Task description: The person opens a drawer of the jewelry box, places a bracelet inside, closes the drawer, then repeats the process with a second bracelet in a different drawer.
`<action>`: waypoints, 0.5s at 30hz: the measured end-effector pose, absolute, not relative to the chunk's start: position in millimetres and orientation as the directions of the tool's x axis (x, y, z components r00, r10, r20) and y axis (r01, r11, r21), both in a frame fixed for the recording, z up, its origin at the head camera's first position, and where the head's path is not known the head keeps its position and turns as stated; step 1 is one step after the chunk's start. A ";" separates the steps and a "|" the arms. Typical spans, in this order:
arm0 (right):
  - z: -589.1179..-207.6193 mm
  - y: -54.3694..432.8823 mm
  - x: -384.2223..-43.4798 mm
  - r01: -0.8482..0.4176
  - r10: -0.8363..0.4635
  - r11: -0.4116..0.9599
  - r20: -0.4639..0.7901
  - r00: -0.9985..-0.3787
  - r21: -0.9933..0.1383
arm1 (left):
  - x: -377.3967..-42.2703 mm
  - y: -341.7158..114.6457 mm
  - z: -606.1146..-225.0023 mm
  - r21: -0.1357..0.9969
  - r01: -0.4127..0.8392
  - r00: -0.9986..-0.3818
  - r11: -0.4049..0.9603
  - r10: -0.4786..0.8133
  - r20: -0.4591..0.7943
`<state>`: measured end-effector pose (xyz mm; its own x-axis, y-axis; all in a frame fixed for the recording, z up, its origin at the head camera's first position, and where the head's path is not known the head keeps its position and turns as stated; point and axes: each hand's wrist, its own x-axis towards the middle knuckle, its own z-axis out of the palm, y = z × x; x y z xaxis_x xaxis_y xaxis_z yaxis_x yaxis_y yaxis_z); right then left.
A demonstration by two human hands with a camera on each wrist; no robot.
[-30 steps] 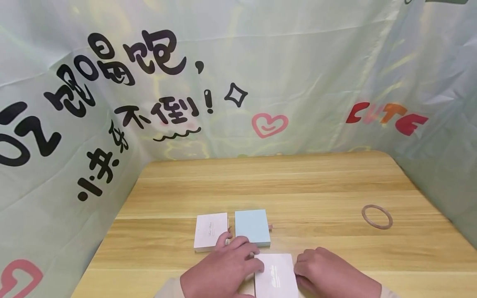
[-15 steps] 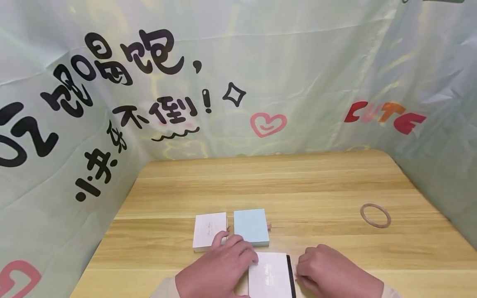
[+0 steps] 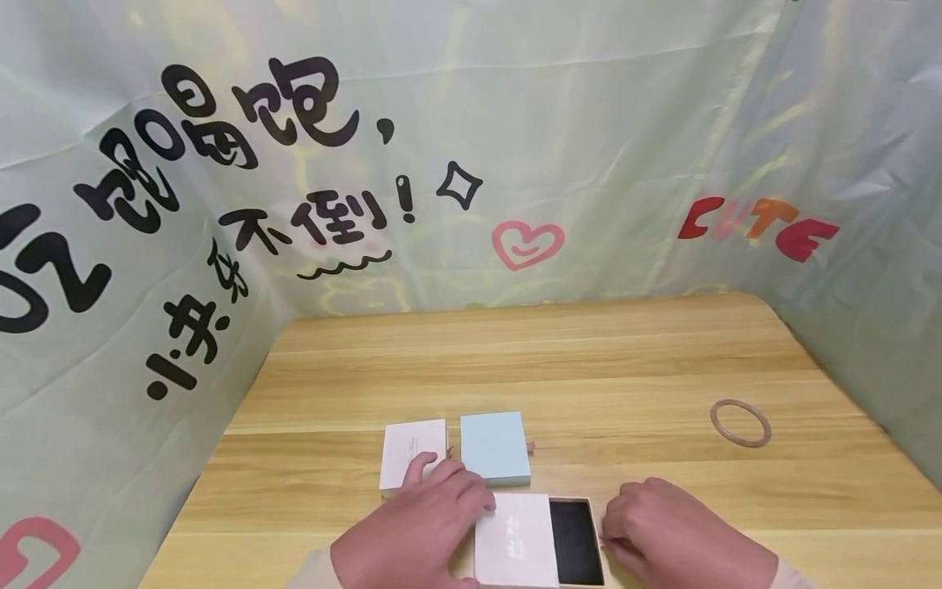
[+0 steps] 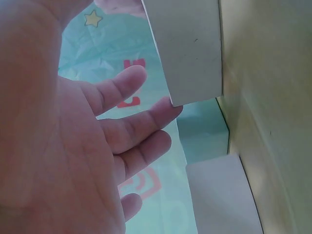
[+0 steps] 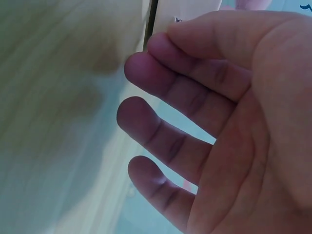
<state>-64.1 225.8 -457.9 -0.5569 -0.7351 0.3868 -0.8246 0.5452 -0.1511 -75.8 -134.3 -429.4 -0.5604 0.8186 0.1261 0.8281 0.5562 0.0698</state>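
Observation:
A pale pink drawer box [image 3: 515,552] lies at the table's near edge, its black-lined drawer [image 3: 577,541] partly out to the right. My left hand [image 3: 412,528] holds the sleeve by its left side, index finger at the far corner and thumb near the front. In the left wrist view one fingertip touches the corner of the box [image 4: 190,53], and the other fingers stand apart from it. My right hand [image 3: 684,523] is at the drawer's right end, thumb and index finger pinching its small ribbon tab, mostly hidden by the fingers.
Behind the left hand lie another pale pink box [image 3: 408,438] and a light blue box [image 3: 495,448] with a ribbon tab [image 3: 531,447]. A brownish-pink bangle [image 3: 740,423] rests on the wooden table [image 3: 625,352] at right. Printed cloth [image 3: 589,147] surrounds the table.
The drawer, closed a second ago, has slid out to the right with my right hand, baring its black lining. My left hand and the sleeve have shifted slightly left in view.

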 end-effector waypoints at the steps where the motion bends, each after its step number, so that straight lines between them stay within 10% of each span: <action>1: -457.5 227.6 -63.5 -0.816 -0.728 0.556 0.381 -0.570 -0.157 | -75.6 -135.4 -429.0 0.075 0.825 -0.566 0.561 0.815 0.126; 15: -457.6 238.8 -59.7 -0.796 -0.715 0.583 0.362 -0.598 -0.163 | -74.9 -141.9 -429.2 0.105 0.800 -0.599 0.590 0.793 0.106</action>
